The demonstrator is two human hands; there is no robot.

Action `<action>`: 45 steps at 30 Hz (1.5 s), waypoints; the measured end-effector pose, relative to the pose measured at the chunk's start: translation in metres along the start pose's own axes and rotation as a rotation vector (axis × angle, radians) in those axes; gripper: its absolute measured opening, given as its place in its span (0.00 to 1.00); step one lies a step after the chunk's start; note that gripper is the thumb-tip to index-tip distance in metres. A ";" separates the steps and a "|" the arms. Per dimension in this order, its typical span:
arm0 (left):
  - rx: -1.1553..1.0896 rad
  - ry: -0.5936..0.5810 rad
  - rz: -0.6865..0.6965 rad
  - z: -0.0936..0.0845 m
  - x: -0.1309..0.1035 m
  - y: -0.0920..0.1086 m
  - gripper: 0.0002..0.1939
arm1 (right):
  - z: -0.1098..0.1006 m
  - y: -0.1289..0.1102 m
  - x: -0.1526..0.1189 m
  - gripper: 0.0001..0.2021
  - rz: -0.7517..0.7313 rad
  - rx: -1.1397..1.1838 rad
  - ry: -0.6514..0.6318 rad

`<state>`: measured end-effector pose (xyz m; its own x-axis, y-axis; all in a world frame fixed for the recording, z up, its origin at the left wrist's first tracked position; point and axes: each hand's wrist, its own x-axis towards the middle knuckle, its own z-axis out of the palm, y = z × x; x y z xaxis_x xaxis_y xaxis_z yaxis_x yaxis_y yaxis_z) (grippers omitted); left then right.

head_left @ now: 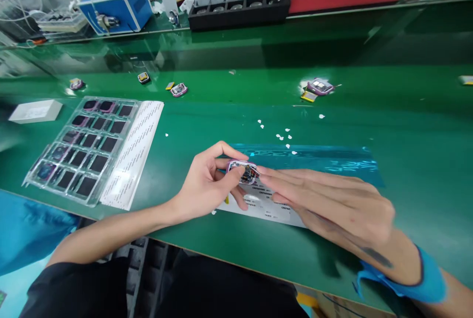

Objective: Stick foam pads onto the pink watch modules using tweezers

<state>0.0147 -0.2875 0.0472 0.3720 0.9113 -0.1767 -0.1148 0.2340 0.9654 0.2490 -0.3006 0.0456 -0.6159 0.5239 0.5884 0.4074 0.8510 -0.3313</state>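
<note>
My left hand pinches a small smartwatch case with a purple rim, its inside with circuit parts facing up. The thumb lies over its open face. My right hand reaches in from the right with fingers pressed together, the fingertips at the case's right edge. Whatever sits between those fingertips is too small to make out. Beneath the hands lie a white printed sheet and a blue film strip. A bit of yellow shows under the left hand.
On the left, a clear tray holds dark watch screens beside a white label sheet and a white box. Further watch cases lie along the back. White scraps dot the bench. A blue machine stands behind.
</note>
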 end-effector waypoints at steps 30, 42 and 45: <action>-0.002 -0.130 -0.059 0.007 -0.003 -0.006 0.06 | 0.020 -0.003 -0.005 0.09 0.115 -0.183 0.148; -0.060 -0.191 -0.221 0.002 -0.003 -0.001 0.12 | 0.013 0.013 -0.017 0.31 -0.087 -0.321 -0.049; -0.067 -0.177 -0.202 0.002 -0.003 0.000 0.11 | 0.007 0.011 -0.008 0.31 0.037 -0.473 0.018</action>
<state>0.0157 -0.2915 0.0479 0.5478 0.7719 -0.3225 -0.0802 0.4322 0.8982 0.2540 -0.2952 0.0319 -0.5847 0.5495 0.5969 0.6942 0.7196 0.0175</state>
